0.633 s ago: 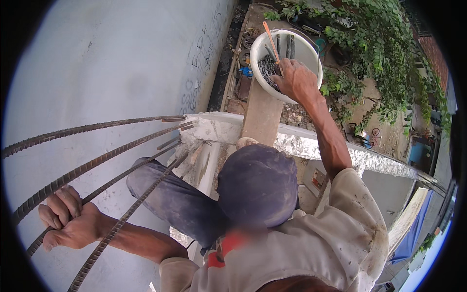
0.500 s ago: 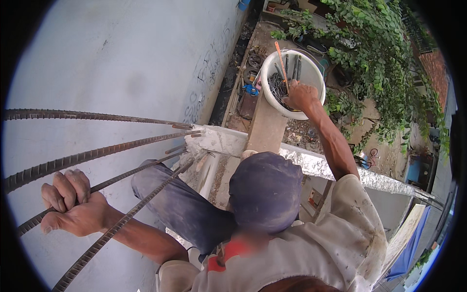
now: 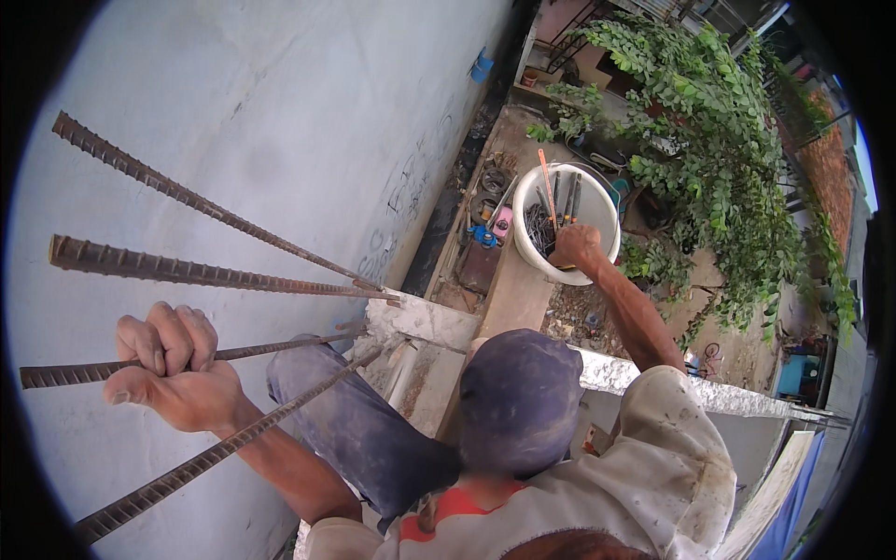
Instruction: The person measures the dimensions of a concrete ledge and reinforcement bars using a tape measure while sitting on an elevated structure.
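The four steel reinforcing bars [image 3: 215, 275] are ribbed, matt and rust-brown, and the left hand [image 3: 173, 373] has its fingers [image 3: 159, 336] wrapped round one of them. The bucket [image 3: 597, 210] under the right hand [image 3: 576, 247] is smooth white plastic holding dark metal nails and tools. The wall [image 3: 280, 112] is pale, matt, slightly mottled plaster; the concrete column top [image 3: 420, 322] is rough and crumbly; the cap [image 3: 518, 401] is faded blue cloth.
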`<act>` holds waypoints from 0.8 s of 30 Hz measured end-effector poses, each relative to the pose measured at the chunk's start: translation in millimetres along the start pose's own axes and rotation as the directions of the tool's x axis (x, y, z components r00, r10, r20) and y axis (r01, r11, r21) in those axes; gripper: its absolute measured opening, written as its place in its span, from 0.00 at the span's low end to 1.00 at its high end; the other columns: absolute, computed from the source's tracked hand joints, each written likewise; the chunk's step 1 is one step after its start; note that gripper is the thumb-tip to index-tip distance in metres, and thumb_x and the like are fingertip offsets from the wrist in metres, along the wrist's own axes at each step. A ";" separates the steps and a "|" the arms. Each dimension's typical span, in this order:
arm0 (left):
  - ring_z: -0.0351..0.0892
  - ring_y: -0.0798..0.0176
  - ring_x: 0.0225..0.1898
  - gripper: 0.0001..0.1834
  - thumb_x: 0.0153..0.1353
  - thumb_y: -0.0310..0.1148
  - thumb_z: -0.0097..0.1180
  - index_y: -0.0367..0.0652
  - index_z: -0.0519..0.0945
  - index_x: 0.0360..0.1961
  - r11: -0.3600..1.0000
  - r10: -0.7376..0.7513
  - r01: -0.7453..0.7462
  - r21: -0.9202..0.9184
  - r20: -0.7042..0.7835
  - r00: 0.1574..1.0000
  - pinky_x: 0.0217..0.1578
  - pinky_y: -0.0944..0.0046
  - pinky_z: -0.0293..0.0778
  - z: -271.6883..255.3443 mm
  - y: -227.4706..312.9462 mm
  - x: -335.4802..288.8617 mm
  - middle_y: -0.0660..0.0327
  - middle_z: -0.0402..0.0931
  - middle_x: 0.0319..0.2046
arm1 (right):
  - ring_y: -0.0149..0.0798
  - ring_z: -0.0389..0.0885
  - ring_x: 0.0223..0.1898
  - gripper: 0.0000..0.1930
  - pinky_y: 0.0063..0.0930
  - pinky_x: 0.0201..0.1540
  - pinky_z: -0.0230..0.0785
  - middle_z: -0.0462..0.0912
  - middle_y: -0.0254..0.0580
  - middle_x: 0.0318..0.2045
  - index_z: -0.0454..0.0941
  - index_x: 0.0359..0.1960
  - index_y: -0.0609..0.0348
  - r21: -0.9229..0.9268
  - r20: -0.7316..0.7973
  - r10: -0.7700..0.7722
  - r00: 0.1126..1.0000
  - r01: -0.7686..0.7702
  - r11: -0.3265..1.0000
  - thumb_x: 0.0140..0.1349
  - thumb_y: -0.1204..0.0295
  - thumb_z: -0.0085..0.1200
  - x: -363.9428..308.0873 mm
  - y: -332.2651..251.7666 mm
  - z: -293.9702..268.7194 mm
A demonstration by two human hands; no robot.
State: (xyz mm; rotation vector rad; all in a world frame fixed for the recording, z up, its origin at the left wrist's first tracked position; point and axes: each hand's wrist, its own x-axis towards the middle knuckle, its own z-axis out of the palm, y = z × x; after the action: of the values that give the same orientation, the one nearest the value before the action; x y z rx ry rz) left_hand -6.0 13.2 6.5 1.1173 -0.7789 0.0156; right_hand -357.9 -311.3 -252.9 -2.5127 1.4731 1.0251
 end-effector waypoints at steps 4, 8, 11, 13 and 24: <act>0.37 0.76 0.16 0.37 0.66 0.75 0.38 0.53 0.51 0.21 0.999 0.018 -0.018 0.030 0.010 1.000 0.12 0.76 0.39 -0.9 -0.3 1.1 0.72 0.46 0.14 | 0.41 0.89 0.48 0.26 0.33 0.46 0.82 0.89 0.42 0.46 0.88 0.49 0.52 0.015 0.007 -0.013 1.000 0.013 1.000 0.48 0.55 0.59 -11.8 -0.7 -22.6; 0.37 0.77 0.16 0.36 0.66 0.75 0.38 0.53 0.51 0.21 0.999 0.022 -0.022 0.045 0.006 1.000 0.12 0.76 0.39 4.3 -0.7 0.3 0.72 0.46 0.14 | 0.46 0.90 0.41 0.26 0.36 0.42 0.82 0.90 0.47 0.38 0.88 0.44 0.56 0.075 -0.081 -0.037 0.996 0.043 0.996 0.46 0.53 0.59 -22.9 4.5 -37.9; 0.37 0.77 0.16 0.36 0.66 0.75 0.37 0.53 0.51 0.21 0.995 0.036 -0.035 0.093 -0.009 0.999 0.12 0.76 0.39 5.8 5.5 0.5 0.72 0.46 0.14 | 0.52 0.90 0.35 0.28 0.42 0.38 0.81 0.88 0.56 0.32 0.86 0.38 0.64 0.198 -0.219 -0.029 0.975 0.074 0.977 0.46 0.49 0.60 -33.9 4.0 -51.9; 0.37 0.77 0.16 0.36 0.66 0.75 0.37 0.53 0.51 0.21 0.997 0.022 -0.020 0.076 -0.025 0.999 0.12 0.76 0.39 4.3 5.3 -0.9 0.72 0.46 0.14 | 0.54 0.89 0.32 0.30 0.43 0.37 0.81 0.87 0.59 0.30 0.85 0.37 0.67 0.239 -0.351 0.018 0.936 0.071 0.968 0.46 0.48 0.61 -46.5 -0.9 -54.0; 0.40 0.75 0.14 0.37 0.63 0.76 0.43 0.53 0.51 0.23 0.999 -0.051 0.051 0.004 -0.037 0.998 0.15 0.74 0.40 0.4 11.0 0.2 0.71 0.48 0.15 | 0.55 0.87 0.34 0.32 0.48 0.40 0.77 0.86 0.56 0.32 0.82 0.38 0.67 0.410 -0.520 0.225 0.824 0.009 0.912 0.46 0.45 0.62 -114.2 2.8 -88.3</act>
State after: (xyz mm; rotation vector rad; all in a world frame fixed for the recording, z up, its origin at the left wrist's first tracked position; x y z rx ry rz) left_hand -10.2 17.9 15.5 1.1385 -0.7182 -0.0045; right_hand -351.9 -258.1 -118.8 -2.5350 1.7465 -0.0660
